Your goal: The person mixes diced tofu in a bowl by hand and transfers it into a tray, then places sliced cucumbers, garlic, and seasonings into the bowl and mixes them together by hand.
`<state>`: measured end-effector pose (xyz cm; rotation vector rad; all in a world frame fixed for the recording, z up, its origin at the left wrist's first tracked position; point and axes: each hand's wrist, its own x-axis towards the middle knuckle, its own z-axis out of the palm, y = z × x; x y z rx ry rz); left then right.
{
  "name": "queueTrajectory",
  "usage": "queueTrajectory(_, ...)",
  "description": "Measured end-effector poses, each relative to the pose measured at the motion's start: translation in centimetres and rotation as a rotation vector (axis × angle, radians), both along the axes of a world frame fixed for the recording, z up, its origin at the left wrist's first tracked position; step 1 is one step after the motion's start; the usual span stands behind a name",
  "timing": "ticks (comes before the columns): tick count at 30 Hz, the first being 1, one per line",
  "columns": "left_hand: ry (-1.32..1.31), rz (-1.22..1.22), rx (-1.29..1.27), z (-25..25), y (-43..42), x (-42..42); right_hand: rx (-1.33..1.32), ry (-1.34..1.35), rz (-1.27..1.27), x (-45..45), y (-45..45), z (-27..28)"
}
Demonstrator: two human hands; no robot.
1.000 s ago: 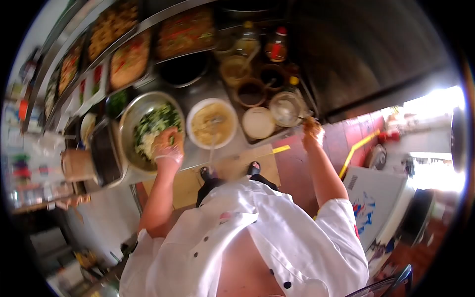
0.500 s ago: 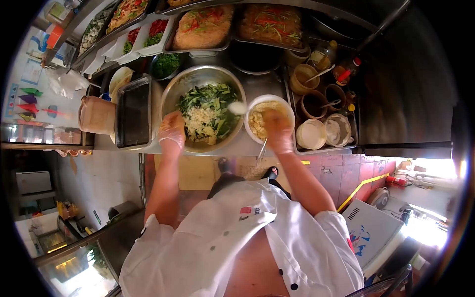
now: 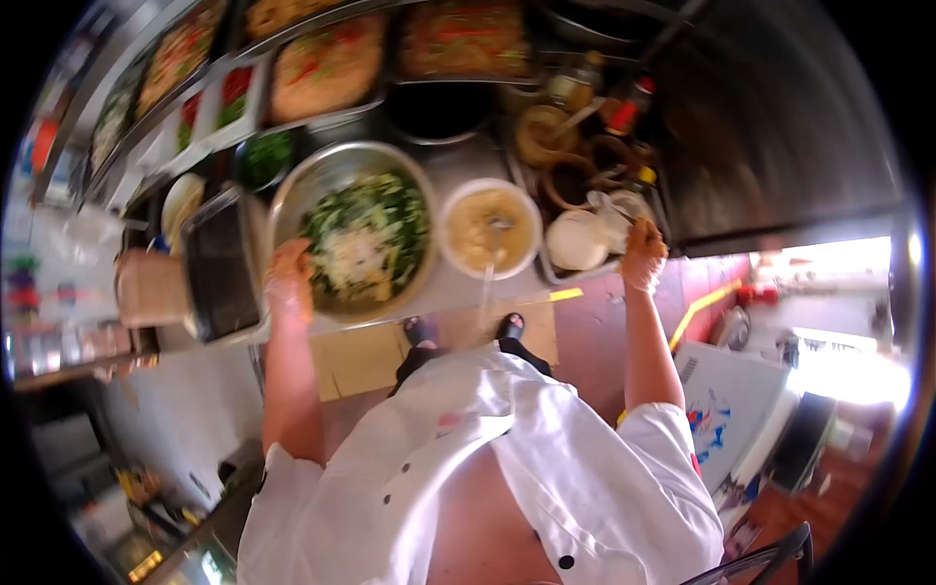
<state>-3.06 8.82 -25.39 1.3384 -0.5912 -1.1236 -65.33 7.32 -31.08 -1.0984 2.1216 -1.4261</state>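
Note:
My left hand (image 3: 291, 278), in a clear glove, has its fingers closed on the left rim of a large steel bowl (image 3: 417, 175). Chopped greens (image 3: 395, 214) and pale minced bits (image 3: 353, 255) fill the bowl. My right hand (image 3: 643, 255), also gloved, is closed at the right container of the tray; what it grips is blurred, with a whitish spoon-like shape (image 3: 612, 216) beside it. Between the hands stands a white bowl (image 3: 448, 255) of yellowish mixture with a spoon (image 3: 490, 255) in it. A white-topped container (image 3: 575, 241) sits left of my right hand.
Sauce pots (image 3: 565, 180) and a red-capped bottle (image 3: 629, 105) stand at the back right. Trays of food (image 3: 329, 73) line the shelf behind. A dark rectangular tray (image 3: 224, 263) is at the left, near a brownish container (image 3: 151, 288).
My right hand has moved from the white bowl rightward to the tray's containers. My left hand remains at the steel bowl's left rim. The camera view has shifted and blurred.

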Motion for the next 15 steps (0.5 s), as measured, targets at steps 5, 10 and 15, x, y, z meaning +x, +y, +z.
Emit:
queueTrajectory(5,0.206,-0.115,-0.058,-2.5,-1.6,-1.4,-0.1,-0.129,-0.201,-6.4,0.8,-0.2)
queueTrajectory(10,0.193,-0.155,0.057,-1.8,-2.1,-5.4,0.168,0.194,-0.092,-8.5,2.1,0.3)
queueTrajectory(15,0.212,-0.188,0.117,-0.1,-3.2,-9.1,0.126,0.214,0.063,-8.6,0.8,-4.3)
